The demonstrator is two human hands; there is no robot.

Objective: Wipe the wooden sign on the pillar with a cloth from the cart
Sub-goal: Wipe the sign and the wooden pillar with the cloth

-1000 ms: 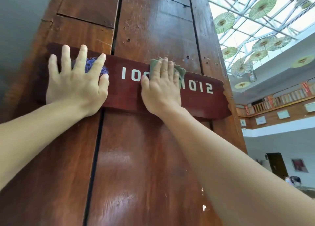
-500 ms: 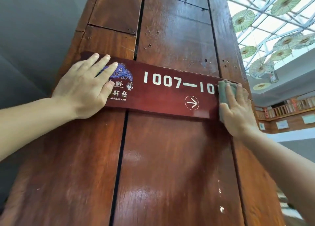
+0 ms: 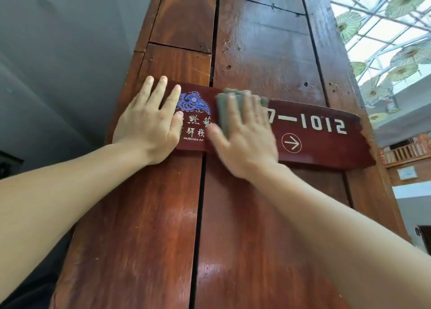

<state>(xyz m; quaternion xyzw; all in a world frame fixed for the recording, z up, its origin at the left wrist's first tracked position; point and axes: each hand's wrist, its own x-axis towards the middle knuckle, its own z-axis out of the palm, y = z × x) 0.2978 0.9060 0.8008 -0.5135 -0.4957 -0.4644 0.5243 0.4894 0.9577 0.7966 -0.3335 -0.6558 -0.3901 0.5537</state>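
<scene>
Sign, dark red wood, fixed across the pillar. My right hand: grip flat and spread, pressing the grey-green cloth onto its middle, blurred with motion. Half a second ago the cloth was at the right end; the numbers there now show, so a pass leftward is done. My left hand: open, braced flat beside the blue bird emblem, unwiped.

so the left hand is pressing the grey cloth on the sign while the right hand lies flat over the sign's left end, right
Not quite: the hands are swapped. In the head view the right hand presses the grey cloth against the sign, near its middle beside the blue bird logo. The left hand lies flat and bare over the sign's left end.
</scene>
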